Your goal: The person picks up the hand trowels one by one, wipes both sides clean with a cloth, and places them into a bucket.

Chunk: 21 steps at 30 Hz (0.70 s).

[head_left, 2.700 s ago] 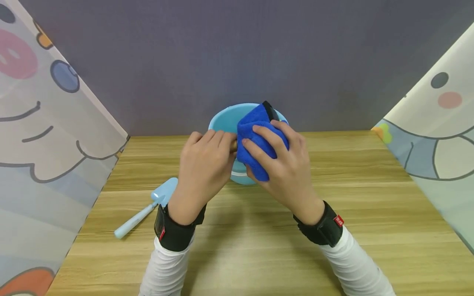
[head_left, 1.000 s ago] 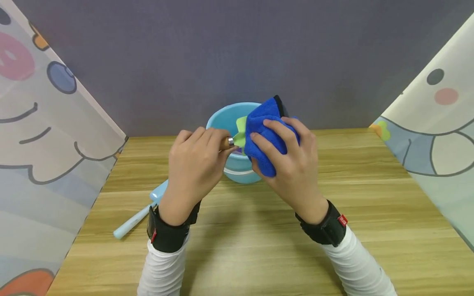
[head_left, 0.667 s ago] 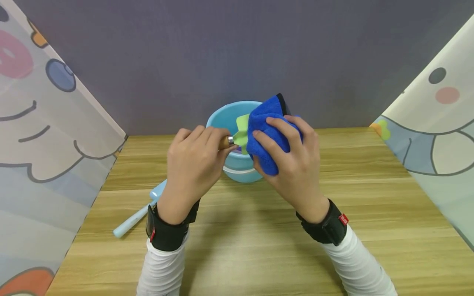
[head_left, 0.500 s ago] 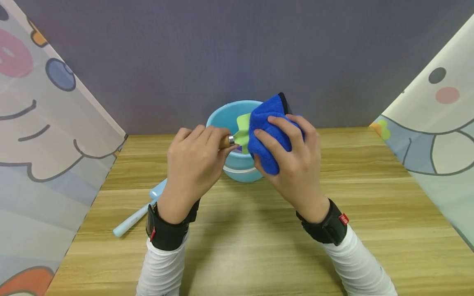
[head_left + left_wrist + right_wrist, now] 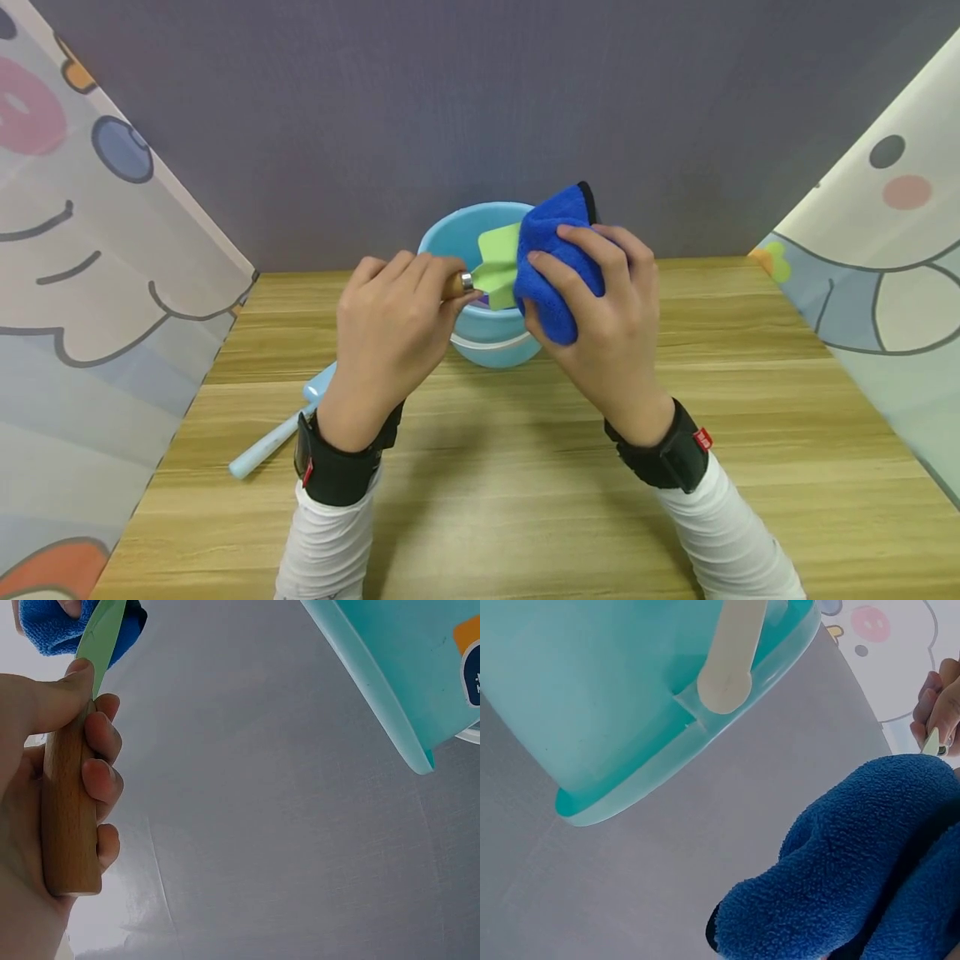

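A garden trowel (image 5: 498,265) with a light green blade and a wooden handle is held level over the bucket. My left hand (image 5: 390,321) grips its handle, fingers wrapped round the wood and the thumb lying near the metal collar; the left wrist view shows this grip on the wooden handle (image 5: 71,817). My right hand (image 5: 617,321) holds a bunched blue cloth (image 5: 553,218) with black edging around the outer part of the blade, so the trowel's tip is hidden. In the right wrist view the fluffy cloth (image 5: 847,855) fills the lower right.
The light blue bucket (image 5: 495,355) stands below both hands against the grey back wall, with something purple inside. A light blue trowel (image 5: 266,446) lies on the wooden table (image 5: 510,517) at the left, partly behind my left wrist. Cartoon-printed panels flank both sides.
My right hand and the cloth have slid rightward along the blade, baring more of the green. My left hand shifted slightly left early on, then stayed nearly still with the trowel.
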Each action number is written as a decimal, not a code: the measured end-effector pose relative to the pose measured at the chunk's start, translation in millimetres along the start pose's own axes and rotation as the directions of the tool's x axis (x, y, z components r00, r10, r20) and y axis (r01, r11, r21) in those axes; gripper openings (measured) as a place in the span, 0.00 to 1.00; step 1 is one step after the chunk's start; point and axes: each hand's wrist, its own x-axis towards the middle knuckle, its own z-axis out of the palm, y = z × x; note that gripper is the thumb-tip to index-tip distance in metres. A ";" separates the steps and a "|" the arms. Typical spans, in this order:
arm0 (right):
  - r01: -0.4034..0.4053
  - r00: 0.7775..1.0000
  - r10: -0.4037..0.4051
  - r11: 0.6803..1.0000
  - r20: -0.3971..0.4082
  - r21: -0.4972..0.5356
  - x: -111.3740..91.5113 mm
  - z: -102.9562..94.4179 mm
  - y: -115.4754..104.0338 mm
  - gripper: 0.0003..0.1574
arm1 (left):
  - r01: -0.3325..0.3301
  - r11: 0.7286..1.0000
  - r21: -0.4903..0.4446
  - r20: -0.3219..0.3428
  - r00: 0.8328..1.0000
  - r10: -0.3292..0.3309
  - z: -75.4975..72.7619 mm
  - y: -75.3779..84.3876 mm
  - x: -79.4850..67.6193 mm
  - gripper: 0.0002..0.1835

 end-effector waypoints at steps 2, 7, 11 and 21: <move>-0.002 1.000 0.002 1.000 0.000 0.003 0.6 -0.2 0.5 0.21 | -0.001 1.000 0.004 0.001 1.000 0.001 -0.3 -0.1 0.3 0.10; -0.006 1.000 0.006 1.000 0.017 0.005 1.1 -2.0 2.7 0.21 | 0.001 1.000 0.014 -0.008 1.000 -0.001 -1.9 -0.8 0.1 0.09; -0.002 1.000 0.001 1.000 0.028 0.019 2.2 -3.3 4.6 0.21 | 0.003 1.000 0.018 -0.017 1.000 -0.003 -3.4 -1.3 -0.4 0.09; 0.009 1.000 -0.009 0.997 -0.004 0.082 3.3 -6.5 6.3 0.22 | 0.006 1.000 0.010 -0.022 1.000 -0.006 -5.5 -0.4 -0.7 0.09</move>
